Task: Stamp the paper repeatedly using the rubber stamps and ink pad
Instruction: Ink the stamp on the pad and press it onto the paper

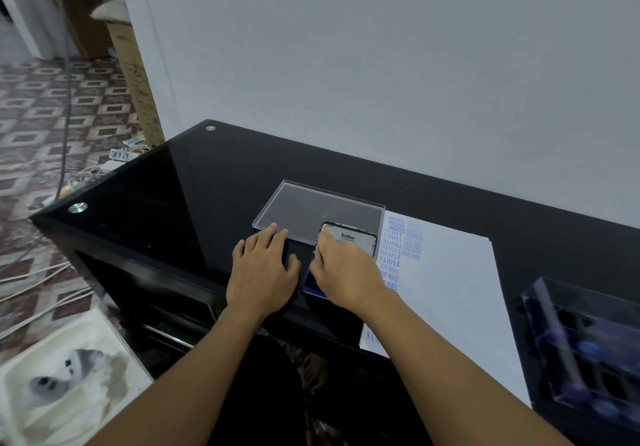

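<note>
Left hand lies flat, fingers spread, on the table beside the ink pad. Right hand pinches the pad's raised lid, just left of the stamped paper.

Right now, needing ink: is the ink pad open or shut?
Open: its lid is tilted up, the ink pad showing blue below the right hand.

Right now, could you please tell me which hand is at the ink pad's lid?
The right hand: its fingers hold the edge of the raised Artline lid. The left hand lies flat beside the ink pad, off the lid.
</note>
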`<control>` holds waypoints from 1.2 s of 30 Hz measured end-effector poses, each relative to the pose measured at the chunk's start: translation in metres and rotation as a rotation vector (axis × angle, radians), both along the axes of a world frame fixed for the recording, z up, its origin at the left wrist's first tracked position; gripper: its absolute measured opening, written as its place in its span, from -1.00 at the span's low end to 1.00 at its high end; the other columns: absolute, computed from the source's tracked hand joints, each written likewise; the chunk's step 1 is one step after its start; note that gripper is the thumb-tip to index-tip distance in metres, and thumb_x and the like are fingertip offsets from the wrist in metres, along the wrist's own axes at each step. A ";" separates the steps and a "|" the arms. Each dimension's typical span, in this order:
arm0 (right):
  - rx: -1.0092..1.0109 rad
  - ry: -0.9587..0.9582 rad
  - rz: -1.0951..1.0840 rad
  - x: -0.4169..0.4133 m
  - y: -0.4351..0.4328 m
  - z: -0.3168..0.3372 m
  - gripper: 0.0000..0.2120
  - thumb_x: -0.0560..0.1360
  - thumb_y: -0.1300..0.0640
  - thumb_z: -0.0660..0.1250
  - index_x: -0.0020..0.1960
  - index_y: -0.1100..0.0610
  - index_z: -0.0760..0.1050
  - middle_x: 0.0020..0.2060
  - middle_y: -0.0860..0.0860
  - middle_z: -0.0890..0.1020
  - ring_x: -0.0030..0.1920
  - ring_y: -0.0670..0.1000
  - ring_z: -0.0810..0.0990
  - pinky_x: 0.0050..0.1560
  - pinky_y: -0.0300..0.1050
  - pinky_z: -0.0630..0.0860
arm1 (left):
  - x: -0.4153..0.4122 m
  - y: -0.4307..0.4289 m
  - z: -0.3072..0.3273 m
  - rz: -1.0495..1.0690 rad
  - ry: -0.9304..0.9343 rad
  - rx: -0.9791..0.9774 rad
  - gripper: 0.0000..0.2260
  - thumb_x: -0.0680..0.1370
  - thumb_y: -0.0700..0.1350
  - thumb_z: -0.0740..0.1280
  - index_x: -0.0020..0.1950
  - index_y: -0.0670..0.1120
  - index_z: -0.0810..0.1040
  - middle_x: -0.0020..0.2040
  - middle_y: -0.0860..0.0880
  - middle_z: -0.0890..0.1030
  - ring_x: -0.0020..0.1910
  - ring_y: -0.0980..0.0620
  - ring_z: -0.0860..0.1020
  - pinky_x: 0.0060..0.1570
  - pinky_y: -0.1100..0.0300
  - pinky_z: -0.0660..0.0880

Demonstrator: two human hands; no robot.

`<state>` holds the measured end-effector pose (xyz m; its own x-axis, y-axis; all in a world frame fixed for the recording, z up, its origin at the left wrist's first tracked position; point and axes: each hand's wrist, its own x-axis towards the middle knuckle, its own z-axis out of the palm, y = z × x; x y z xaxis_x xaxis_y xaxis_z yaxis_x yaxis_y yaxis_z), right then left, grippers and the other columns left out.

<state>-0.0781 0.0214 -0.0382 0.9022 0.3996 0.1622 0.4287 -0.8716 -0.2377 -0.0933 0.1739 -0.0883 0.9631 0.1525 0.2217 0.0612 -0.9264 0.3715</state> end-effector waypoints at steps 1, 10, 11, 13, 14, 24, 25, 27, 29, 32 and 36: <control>0.003 0.005 -0.002 0.000 0.000 0.000 -0.88 0.63 0.09 0.14 0.01 0.15 0.35 -0.25 0.13 0.62 -0.26 0.16 0.59 -0.29 -0.07 0.35 | 0.000 0.000 0.000 0.001 0.000 -0.001 -0.52 0.64 0.08 0.15 0.54 -0.02 0.32 0.58 -0.03 0.27 0.54 -0.03 0.22 0.54 -0.07 0.10; 0.007 0.022 -0.023 0.000 0.001 0.000 -0.88 0.63 0.09 0.15 -0.01 0.14 0.32 -0.25 0.14 0.61 -0.28 0.16 0.56 -0.31 -0.08 0.32 | 0.000 0.000 0.000 0.002 0.003 -0.005 -0.52 0.64 0.09 0.14 0.55 -0.01 0.30 0.59 -0.02 0.25 0.55 -0.03 0.21 0.54 -0.06 0.09; 0.004 0.022 -0.024 -0.001 0.001 0.001 -0.88 0.63 0.09 0.15 -0.02 0.13 0.32 -0.25 0.14 0.61 -0.28 0.16 0.55 -0.31 -0.08 0.32 | 0.000 0.000 0.001 0.002 0.002 -0.006 -0.52 0.64 0.08 0.14 0.55 -0.01 0.31 0.59 -0.02 0.25 0.55 -0.03 0.21 0.54 -0.07 0.09; -0.005 0.017 -0.025 -0.002 0.000 0.001 -0.88 0.63 0.09 0.15 -0.02 0.13 0.31 -0.25 0.14 0.61 -0.28 0.16 0.53 -0.30 -0.08 0.32 | 0.001 -0.001 0.001 0.001 0.000 -0.007 -0.52 0.64 0.08 0.15 0.55 -0.01 0.31 0.58 -0.02 0.26 0.55 -0.03 0.22 0.54 -0.07 0.09; -0.007 0.018 -0.026 -0.003 0.000 0.001 -0.88 0.63 0.09 0.15 -0.02 0.13 0.30 -0.25 0.14 0.61 -0.28 0.16 0.53 -0.29 -0.08 0.33 | 0.000 -0.001 0.001 0.002 0.000 -0.008 -0.52 0.64 0.08 0.15 0.55 -0.01 0.31 0.58 -0.02 0.26 0.55 -0.03 0.22 0.54 -0.06 0.09; 0.015 0.040 -0.040 -0.001 0.001 0.002 -0.88 0.63 0.09 0.15 -0.02 0.13 0.33 -0.26 0.11 0.61 -0.27 0.14 0.56 -0.29 -0.06 0.37 | -0.001 0.000 0.001 0.002 0.009 -0.004 -0.52 0.64 0.09 0.14 0.55 0.00 0.29 0.59 -0.02 0.24 0.55 -0.03 0.20 0.54 -0.06 0.08; 0.014 0.036 -0.038 -0.002 0.001 0.003 -0.89 0.63 0.09 0.15 -0.02 0.13 0.32 -0.26 0.11 0.60 -0.28 0.14 0.54 -0.29 -0.07 0.34 | 0.000 0.000 0.000 0.002 0.011 -0.002 -0.52 0.64 0.09 0.14 0.55 0.00 0.29 0.59 -0.02 0.24 0.55 -0.03 0.20 0.54 -0.06 0.08; 0.009 0.022 -0.033 -0.005 0.000 0.003 -0.89 0.63 0.09 0.14 -0.03 0.12 0.30 -0.28 0.08 0.56 -0.30 0.14 0.50 -0.28 -0.07 0.32 | 0.000 0.000 0.000 0.002 0.012 0.001 -0.52 0.64 0.09 0.14 0.55 0.00 0.29 0.59 -0.02 0.25 0.55 -0.03 0.20 0.54 -0.06 0.08; 0.000 0.009 -0.028 -0.007 0.000 0.002 -0.89 0.63 0.10 0.14 -0.04 0.11 0.27 -0.30 0.07 0.52 -0.31 0.13 0.47 -0.28 -0.07 0.31 | 0.000 0.000 0.000 0.002 0.008 -0.002 -0.52 0.64 0.09 0.15 0.55 0.00 0.30 0.58 -0.02 0.25 0.55 -0.03 0.21 0.54 -0.06 0.09; 0.007 0.014 -0.037 -0.007 0.000 0.002 -0.88 0.63 0.10 0.14 -0.05 0.11 0.26 -0.30 0.08 0.52 -0.31 0.13 0.47 -0.29 -0.07 0.33 | 0.000 0.000 0.000 -0.001 0.009 0.002 -0.52 0.64 0.09 0.14 0.55 0.00 0.30 0.58 -0.02 0.25 0.55 -0.03 0.21 0.54 -0.07 0.09; 0.021 0.047 -0.048 -0.004 0.001 0.004 -0.89 0.63 0.10 0.15 -0.04 0.12 0.29 -0.24 0.12 0.61 -0.27 0.16 0.53 -0.27 -0.04 0.38 | 0.000 0.000 0.001 0.002 0.010 -0.002 -0.52 0.64 0.09 0.14 0.55 0.00 0.29 0.59 -0.01 0.25 0.55 -0.02 0.20 0.54 -0.07 0.09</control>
